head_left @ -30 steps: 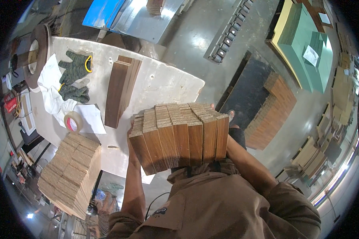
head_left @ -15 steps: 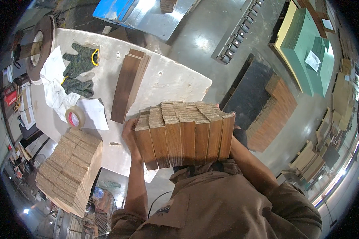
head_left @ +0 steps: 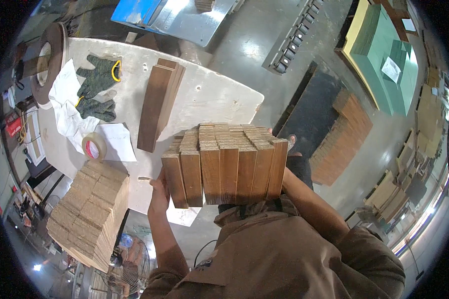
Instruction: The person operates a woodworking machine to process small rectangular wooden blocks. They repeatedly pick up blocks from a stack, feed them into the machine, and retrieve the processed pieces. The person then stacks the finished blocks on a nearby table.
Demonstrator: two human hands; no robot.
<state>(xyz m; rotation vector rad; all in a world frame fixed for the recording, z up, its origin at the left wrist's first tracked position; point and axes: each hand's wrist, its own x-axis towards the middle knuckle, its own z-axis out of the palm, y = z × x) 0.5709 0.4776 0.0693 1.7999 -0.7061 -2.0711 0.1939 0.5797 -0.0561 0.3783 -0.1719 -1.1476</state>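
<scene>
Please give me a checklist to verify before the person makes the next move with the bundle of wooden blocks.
1. Left hand grips the bundle of wooden blocks at its left side: ok.
2. Right hand supports the right side: cannot tell, hidden behind the blocks.
3. Blocks stay aligned: not ok, the left ones lean outward.
4. Free space on the white table: ok.
5. Dark planks and tape roll lie apart from the bundle: ok.
</scene>
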